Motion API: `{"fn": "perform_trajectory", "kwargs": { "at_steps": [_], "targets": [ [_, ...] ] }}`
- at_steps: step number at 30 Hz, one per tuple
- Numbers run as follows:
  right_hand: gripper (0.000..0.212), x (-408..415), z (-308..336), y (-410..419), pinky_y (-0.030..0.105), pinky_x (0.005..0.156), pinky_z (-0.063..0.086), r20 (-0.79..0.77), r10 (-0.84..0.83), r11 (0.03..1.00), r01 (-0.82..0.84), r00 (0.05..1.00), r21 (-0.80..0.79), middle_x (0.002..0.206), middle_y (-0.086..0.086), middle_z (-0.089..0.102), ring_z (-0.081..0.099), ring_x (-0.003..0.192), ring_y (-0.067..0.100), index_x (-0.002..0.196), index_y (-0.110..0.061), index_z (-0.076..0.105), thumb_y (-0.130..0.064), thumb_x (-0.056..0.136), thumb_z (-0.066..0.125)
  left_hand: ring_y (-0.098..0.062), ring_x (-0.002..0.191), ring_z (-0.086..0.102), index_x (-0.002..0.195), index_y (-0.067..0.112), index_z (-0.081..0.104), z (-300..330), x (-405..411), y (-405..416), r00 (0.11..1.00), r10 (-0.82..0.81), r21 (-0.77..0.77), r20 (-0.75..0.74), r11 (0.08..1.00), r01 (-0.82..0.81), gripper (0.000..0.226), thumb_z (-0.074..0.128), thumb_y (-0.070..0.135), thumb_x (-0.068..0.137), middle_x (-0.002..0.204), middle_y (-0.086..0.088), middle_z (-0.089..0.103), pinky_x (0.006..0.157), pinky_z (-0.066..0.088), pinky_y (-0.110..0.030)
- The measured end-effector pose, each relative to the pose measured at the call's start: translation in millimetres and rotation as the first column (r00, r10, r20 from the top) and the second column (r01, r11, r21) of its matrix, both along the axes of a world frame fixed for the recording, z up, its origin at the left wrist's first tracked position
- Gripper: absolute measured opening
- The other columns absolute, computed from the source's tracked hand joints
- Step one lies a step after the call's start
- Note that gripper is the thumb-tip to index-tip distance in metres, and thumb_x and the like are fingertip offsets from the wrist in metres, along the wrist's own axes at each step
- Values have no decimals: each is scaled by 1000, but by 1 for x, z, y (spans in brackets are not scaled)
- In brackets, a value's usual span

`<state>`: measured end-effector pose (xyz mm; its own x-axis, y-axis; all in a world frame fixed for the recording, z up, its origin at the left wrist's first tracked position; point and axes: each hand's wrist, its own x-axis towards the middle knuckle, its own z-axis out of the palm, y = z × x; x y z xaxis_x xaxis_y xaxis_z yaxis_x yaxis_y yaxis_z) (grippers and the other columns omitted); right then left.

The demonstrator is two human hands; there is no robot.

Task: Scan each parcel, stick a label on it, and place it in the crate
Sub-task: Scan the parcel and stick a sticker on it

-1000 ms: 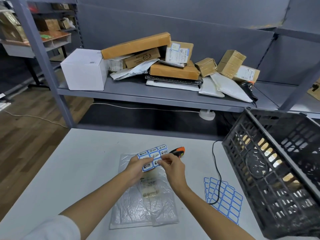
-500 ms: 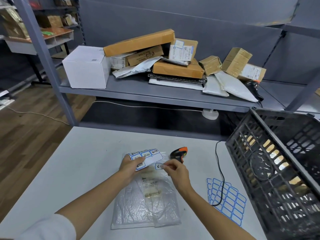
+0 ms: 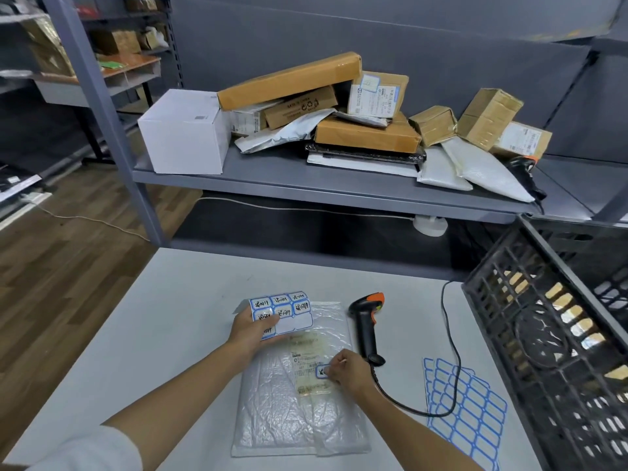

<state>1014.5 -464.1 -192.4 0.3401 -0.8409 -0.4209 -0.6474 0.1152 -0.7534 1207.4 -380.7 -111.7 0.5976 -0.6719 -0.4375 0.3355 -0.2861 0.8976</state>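
Note:
A flat parcel in a clear plastic bag [image 3: 289, 409] lies on the white table [image 3: 163, 334] in front of me. My left hand [image 3: 253, 329] holds a sheet of blue-bordered labels [image 3: 285, 309] above the parcel's far left corner. My right hand [image 3: 346, 370] pinches one small blue-bordered label [image 3: 321, 371] against the parcel's printed slip. The black and orange barcode scanner [image 3: 367, 326] lies on the table just right of the parcel. The black plastic crate [image 3: 557, 338] stands tilted at the right.
Blank blue label sheets [image 3: 465, 406] lie on the table under the scanner's cable [image 3: 452, 334]. The grey shelf [image 3: 306, 185] behind holds a white box [image 3: 185, 130], several cardboard boxes and mailer bags, and a second scanner [image 3: 525, 171] at its right end.
My right hand peeled one label off the sheet and brought it down and toward me onto the parcel's slip. My left hand still holds the sheet.

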Motion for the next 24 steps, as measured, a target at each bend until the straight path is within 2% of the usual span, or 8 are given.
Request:
{"fn": "perform_trajectory", "kwargs": {
  "at_steps": [3, 8, 12, 15, 18, 20, 23, 24],
  "targets": [
    [30, 1, -7, -4, 22, 57, 42, -51, 54, 998, -55, 997, -13, 72, 4, 60, 52, 62, 13, 62, -18, 51, -2, 75, 72, -24, 91, 67, 102, 15, 56, 0, 4, 0, 1000, -6, -9, 4, 1000, 6, 26, 65, -1, 85, 105, -8, 68, 85, 55, -40],
    [30, 2, -16, -5, 21, 55, 40, -100, 70, 996, -75, 993, -41, 76, 5, 62, 53, 65, 14, 63, -20, 49, -6, 75, 72, -24, 91, 67, 100, 16, 56, 0, 8, -2, 1000, -11, -22, -10, 1000, 11, 25, 65, -1, 85, 104, -8, 68, 85, 55, -41],
    [28, -1, -13, -2, 27, 59, 33, -274, 163, 960, -216, 948, -176, 87, 1, 50, 47, 76, 16, 84, -17, 43, -23, 81, 70, -25, 91, 67, 91, 22, 58, -1, 9, -3, 1000, -23, -15, -19, 1000, 23, 25, 65, -1, 85, 100, -6, 69, 87, 55, -42],
    [21, -4, -12, 7, 26, 72, 32, -468, 261, 787, -467, 844, -403, 109, 4, 49, 49, 99, 19, 107, -14, 47, -24, 91, 56, -23, 89, 68, 90, 23, 58, -3, 9, -3, 999, -27, -5, -17, 1000, 27, 25, 65, 0, 85, 98, -5, 70, 86, 55, -41],
    [27, -7, -16, 27, 25, 86, 39, -491, 388, 597, -619, 780, -511, 121, 1, 52, 50, 109, 18, 119, -15, 54, -16, 94, 45, -21, 88, 68, 91, 22, 58, -4, 8, -3, 999, -29, -6, -19, 1000, 29, 25, 65, 0, 85, 98, -5, 70, 81, 56, -37],
    [25, -14, -22, 37, 21, 84, 48, -482, 428, 510, -645, 765, -570, 117, -1, 62, 61, 101, 15, 113, -15, 64, -19, 88, 59, -20, 87, 69, 94, 21, 57, -4, 8, -3, 999, -28, -12, -20, 1000, 28, 25, 66, -1, 85, 98, -4, 70, 76, 57, -34],
    [38, -21, -30, 44, 16, 77, 55, -498, 436, 395, -657, 749, -642, 106, -6, 71, 70, 87, 6, 99, -19, 76, -33, 64, 84, -16, 83, 69, 93, 21, 57, -3, 5, -2, 999, -34, -8, -2, 999, 34, 24, 66, 0, 85, 95, -2, 69, 65, 56, -27],
    [42, -21, -27, 45, 16, 78, 55, -519, 457, 410, -689, 722, -598, 106, -8, 71, 69, 88, 3, 98, -21, 77, -39, 61, 85, -15, 82, 68, 93, 21, 56, -2, 4, -2, 999, -36, -5, 3, 999, 36, 24, 66, 0, 85, 95, -1, 69, 63, 56, -25]
  ]
}}
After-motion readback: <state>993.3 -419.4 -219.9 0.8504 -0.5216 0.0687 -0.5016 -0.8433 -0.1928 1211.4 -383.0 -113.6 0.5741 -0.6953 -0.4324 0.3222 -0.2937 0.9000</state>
